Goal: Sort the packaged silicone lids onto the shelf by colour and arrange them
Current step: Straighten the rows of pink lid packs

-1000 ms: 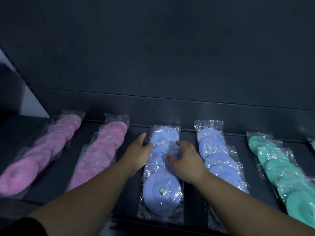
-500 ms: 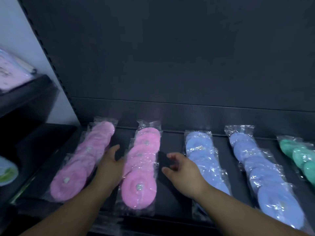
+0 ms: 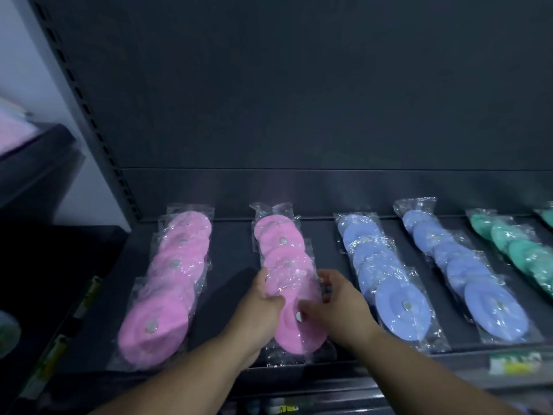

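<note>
On a dark shelf (image 3: 233,253) lie rows of bagged silicone lids. Two pink rows are at the left: one far left (image 3: 170,283), one in the middle (image 3: 284,259). Two blue rows (image 3: 380,271) (image 3: 466,274) follow to the right, then a green row (image 3: 520,247) at the right edge. My left hand (image 3: 263,307) presses the left side of the middle pink row, and my right hand (image 3: 335,307) presses its right side. Both hands clasp the front packets of that row, which overlap in a line.
The dark back panel (image 3: 299,100) rises behind the shelf. A slotted upright (image 3: 86,115) stands at the left, with another dark shelf (image 3: 39,163) beyond it. Price labels (image 3: 514,363) run along the front edge at the right.
My hands have left the blue row and shifted left to the middle pink row, closing in on both its sides. The view has swung left.
</note>
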